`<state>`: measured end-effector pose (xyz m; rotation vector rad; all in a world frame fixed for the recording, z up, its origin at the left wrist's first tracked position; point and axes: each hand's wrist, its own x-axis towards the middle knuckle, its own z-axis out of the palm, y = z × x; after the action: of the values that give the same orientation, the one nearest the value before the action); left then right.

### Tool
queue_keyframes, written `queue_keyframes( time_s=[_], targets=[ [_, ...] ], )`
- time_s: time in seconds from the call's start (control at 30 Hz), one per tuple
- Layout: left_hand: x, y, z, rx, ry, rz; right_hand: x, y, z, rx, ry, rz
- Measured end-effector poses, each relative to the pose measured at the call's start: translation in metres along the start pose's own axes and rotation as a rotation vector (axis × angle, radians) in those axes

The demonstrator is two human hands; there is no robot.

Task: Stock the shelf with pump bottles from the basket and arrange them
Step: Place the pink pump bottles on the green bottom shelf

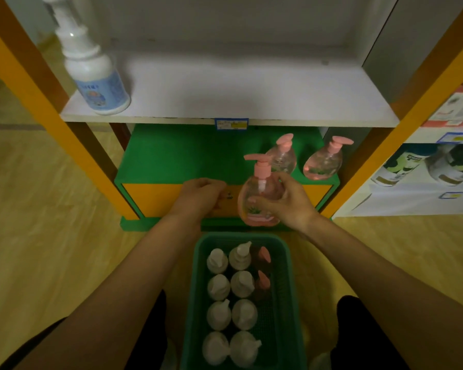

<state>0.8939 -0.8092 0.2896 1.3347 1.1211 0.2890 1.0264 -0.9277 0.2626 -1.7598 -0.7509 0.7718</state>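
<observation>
The shelf unit [230, 84] has a white upper board with a white spray bottle [96, 73] at its front left corner, and a green lower shelf [177, 156] below. Two pink pump bottles [322, 162] stand at the green shelf's right end, side by side. On the floor before it sits the green basket [286, 289], holding eight white pump bottles [231, 303] in two rows and two pink ones along its right wall. The right hand [289, 201] has its grip wrapped round a pink pump bottle [259, 198], upright, at the lower shelf's front edge. The left hand [201, 194] is curled, its grip holding nothing visible.
</observation>
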Motion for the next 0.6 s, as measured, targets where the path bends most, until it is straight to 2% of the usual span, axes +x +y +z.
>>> queue_keyframes(
  time_s=[0.3,0.43,0.53,0.6],
  targets=[
    [-0.002,0.003,-0.013,-0.019,0.020,0.009,0.067,0.010,0.033,-0.046,0.072,-0.123],
    [-0.006,0.006,-0.018,-0.016,0.026,0.006,0.096,0.018,0.048,-0.156,0.206,-0.091],
    [-0.006,0.007,-0.020,-0.027,0.025,0.004,0.108,0.022,0.049,0.023,0.169,-0.117],
    [-0.005,0.007,-0.021,-0.030,0.021,0.009,0.114,0.025,0.051,0.189,0.211,-0.074]
  ],
)
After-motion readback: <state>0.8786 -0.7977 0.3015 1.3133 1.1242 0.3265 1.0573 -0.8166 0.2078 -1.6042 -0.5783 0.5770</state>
